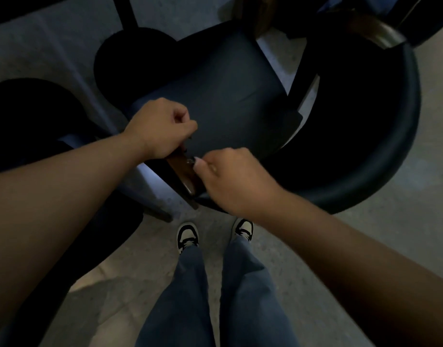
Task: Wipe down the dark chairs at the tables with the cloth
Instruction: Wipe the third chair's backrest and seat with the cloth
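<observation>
A dark blue cloth (228,96) is spread out flat above the seat of a dark chair. My left hand (162,128) pinches the cloth's near left edge with curled fingers. My right hand (230,179) pinches its near corner, just right of a brown wooden part of the chair (184,175). The chair's curved, dark padded backrest (393,146) sweeps round the right side. The cloth and deep shadow hide most of the seat.
A second dark chair (40,108) stands at the left. A round dark table base (130,58) with its post sits behind the cloth. My feet in black-and-white sneakers (187,236) stand on the grey floor (365,246) right before the chair.
</observation>
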{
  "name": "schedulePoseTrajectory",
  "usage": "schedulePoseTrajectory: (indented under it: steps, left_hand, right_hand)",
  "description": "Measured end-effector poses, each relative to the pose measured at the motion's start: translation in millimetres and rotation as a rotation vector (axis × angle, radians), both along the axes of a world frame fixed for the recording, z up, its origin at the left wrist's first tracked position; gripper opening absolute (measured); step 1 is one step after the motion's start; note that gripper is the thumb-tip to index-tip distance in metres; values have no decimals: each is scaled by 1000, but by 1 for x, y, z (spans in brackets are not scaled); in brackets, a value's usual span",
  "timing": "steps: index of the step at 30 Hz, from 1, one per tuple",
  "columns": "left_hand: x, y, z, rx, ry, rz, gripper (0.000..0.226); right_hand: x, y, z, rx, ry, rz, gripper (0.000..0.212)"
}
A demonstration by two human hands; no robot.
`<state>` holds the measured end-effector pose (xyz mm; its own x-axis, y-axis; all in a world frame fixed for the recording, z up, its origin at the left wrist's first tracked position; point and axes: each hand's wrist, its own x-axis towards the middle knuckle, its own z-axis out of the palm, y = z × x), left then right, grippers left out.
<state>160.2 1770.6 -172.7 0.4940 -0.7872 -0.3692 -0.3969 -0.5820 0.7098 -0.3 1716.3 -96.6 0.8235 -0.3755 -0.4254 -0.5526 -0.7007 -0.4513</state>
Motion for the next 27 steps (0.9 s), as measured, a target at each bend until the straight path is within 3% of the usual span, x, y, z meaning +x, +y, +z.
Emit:
schedulePoseTrajectory:
  steps: [4,9,14,19,27]
  left_hand:
    - [-8,-1,5,28,-173,-46,21]
    - [-40,-6,10,124,-248,-57,19]
    - [-57,-13,7,210,-471,24,23]
    - [-55,-12,4,206,-485,-39,23]
    - [-55,-12,6,187,-490,-11,21]
  right_hand:
    - [-30,-5,8,-40,-66,94,26]
    - [-73,-64,21,-178,206,53,33]
    - [-39,-36,-1,-21,63,60,30]
    - [-56,-51,-2,56,-39,133,28]
    - [-99,-148,18,-36,98,357,21]
